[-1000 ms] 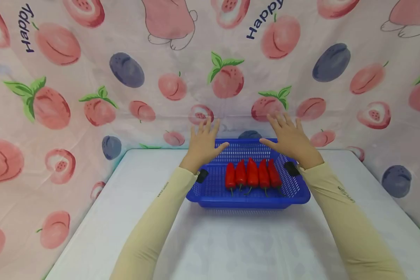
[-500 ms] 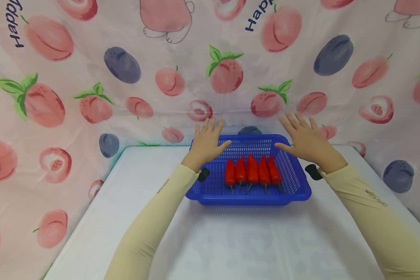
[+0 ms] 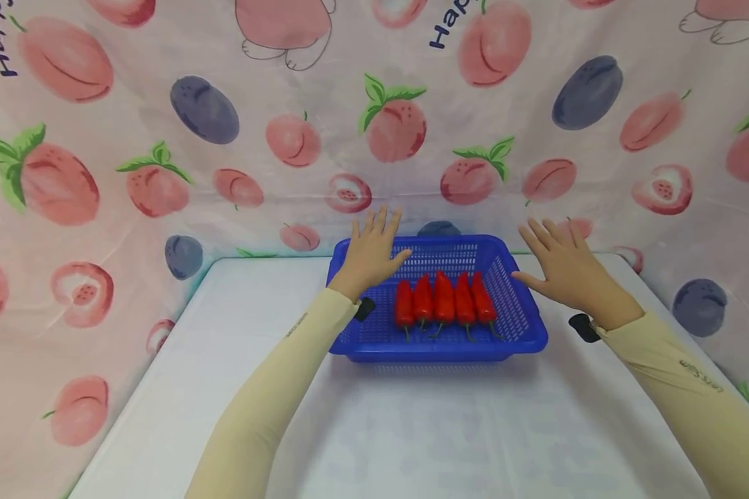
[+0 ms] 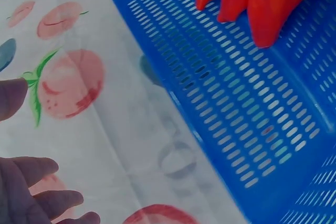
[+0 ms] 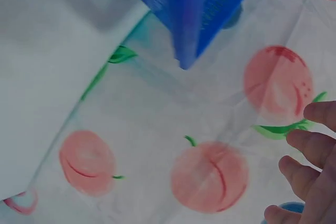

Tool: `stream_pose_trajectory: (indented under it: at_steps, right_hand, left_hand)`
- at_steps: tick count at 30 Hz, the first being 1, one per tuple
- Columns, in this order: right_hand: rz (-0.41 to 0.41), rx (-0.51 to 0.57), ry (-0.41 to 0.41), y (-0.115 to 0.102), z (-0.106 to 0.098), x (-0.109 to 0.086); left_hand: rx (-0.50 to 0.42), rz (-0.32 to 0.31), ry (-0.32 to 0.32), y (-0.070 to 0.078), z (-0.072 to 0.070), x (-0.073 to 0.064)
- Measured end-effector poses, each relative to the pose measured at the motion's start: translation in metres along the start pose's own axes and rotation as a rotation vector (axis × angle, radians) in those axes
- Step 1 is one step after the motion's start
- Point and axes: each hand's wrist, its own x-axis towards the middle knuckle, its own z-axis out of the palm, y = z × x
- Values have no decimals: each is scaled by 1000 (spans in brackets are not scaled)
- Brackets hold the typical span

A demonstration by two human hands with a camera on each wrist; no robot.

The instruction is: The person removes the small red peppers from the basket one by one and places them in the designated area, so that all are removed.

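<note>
A blue plastic basket (image 3: 437, 351) with slotted walls stands on the white table, and several red chili peppers (image 3: 444, 299) lie side by side in it, green stems toward me. Over the basket's left rim hovers my left hand (image 3: 372, 255), fingers spread and holding nothing. My right hand (image 3: 564, 267) is spread too, in the air just off the basket's right side, with nothing in it. In the left wrist view the pepper tips (image 4: 265, 19) show above the slotted wall, and fingers (image 4: 39, 171) show at the left edge. In the right wrist view, fingers (image 5: 310, 148) extend near the printed cloth.
The white tabletop (image 3: 412, 430) runs in front of and beside the basket. Close behind it hangs a pink cloth (image 3: 324, 90) printed with fruit. Both forearms wear pale yellow sleeves, with a dark wrist camera (image 3: 583, 328) below the right hand.
My right hand has moved right and slightly down, away from over the basket. The left hand has shifted slightly right. The head view has drifted a little; the peppers stay in place in the basket.
</note>
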Motion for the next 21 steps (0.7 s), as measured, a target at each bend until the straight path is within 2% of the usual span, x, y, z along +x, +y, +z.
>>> stream_pose_trajectory:
  at_steps: [9,17,21]
  right_hand:
    - [9,-13,-47,3,28,-11]
    - [9,-9,-59,6,46,-14]
    - [0,-14,-49,8,50,-15]
  left_hand:
    - [70,20,-60,-1,20,10]
    - [58,62,-182,-1,36,15]
    - [39,75,-217,-1,41,17]
